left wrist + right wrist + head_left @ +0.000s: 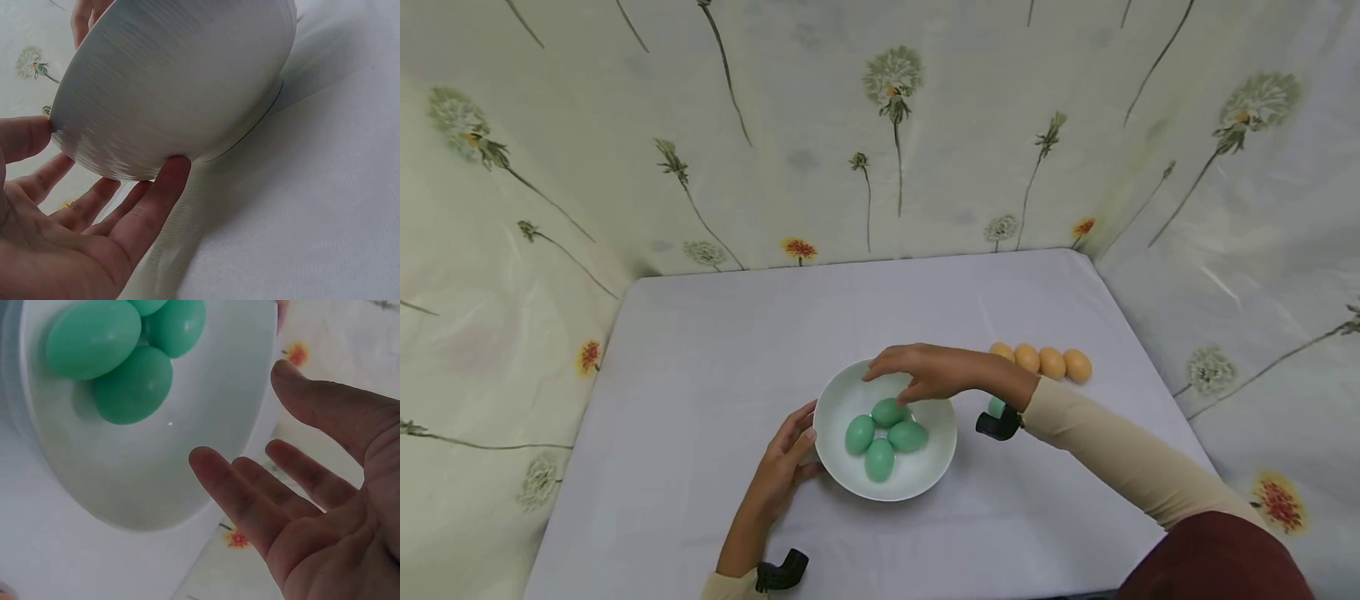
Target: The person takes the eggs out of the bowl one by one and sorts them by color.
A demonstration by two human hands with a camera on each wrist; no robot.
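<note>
Head view: The white bowl is located on the table, well inside the table's edges. Four green eggs are clustered within it. The right hand is positioned above the bowl's far right part and is nearer to the eggs than the left hand, which is placed at the left rim. The nearest egg lies toward the wearer and slightly left of the right thumb, its long axis set roughly crosswise. Beneath the right wrist, a green object is largely covered; it appears to be another egg, but its axis cannot be told. Four orange eggs are arranged in a row beyond the right forearm.

Left wrist view: The bowl is gripped between the thumb, at the rim, and the fingers, spread along the outer wall.

Right wrist view: Thumb and fingers are spread wide; nothing is held. The fingertips are separated from the eggs by bare inner wall, where room is left for movement.
</note>
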